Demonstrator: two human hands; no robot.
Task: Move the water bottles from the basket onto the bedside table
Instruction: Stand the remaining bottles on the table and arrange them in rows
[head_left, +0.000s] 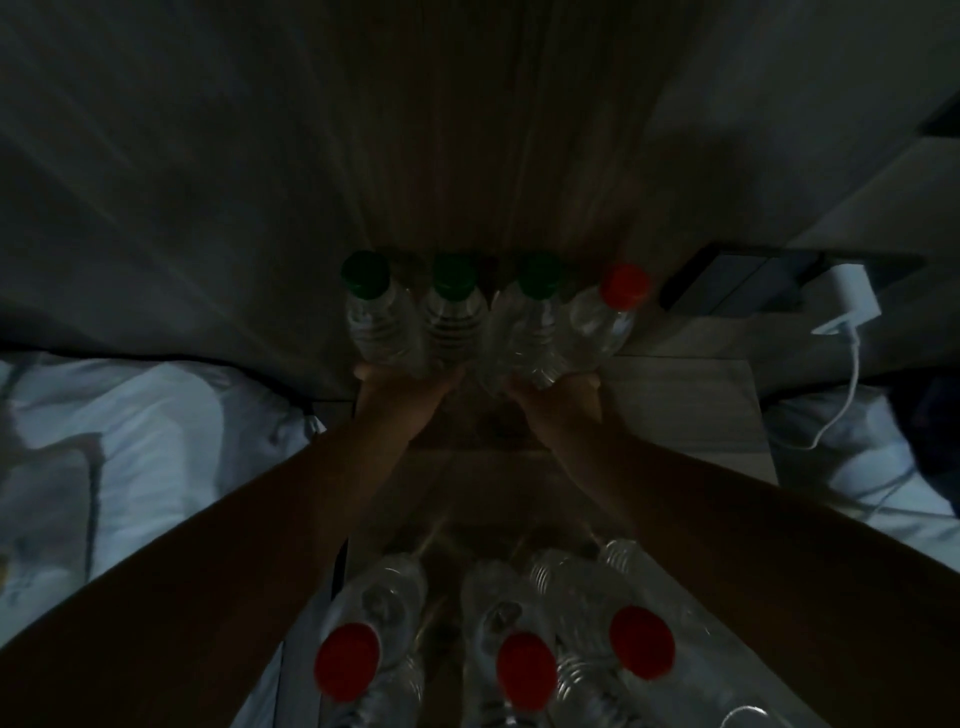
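Observation:
The room is very dark. At the back of the bedside table (685, 410) several clear water bottles stand in a row. My left hand (402, 397) grips the bases of two green-capped bottles (382, 317) (452, 317). My right hand (558, 402) grips a third green-capped bottle (535, 332) and a red-capped bottle (605, 317). Three more red-capped bottles (348, 660) (525, 670) (641, 642) stand close below me at the bottom of the view. The basket around them is too dark to make out.
A white charger (852, 293) with a cable (852, 395) hangs at the right, beside a dark wall panel (737, 286). White bedding lies to the left (130, 431) and to the right (852, 467) of the table. A wood-panelled wall rises behind the bottles.

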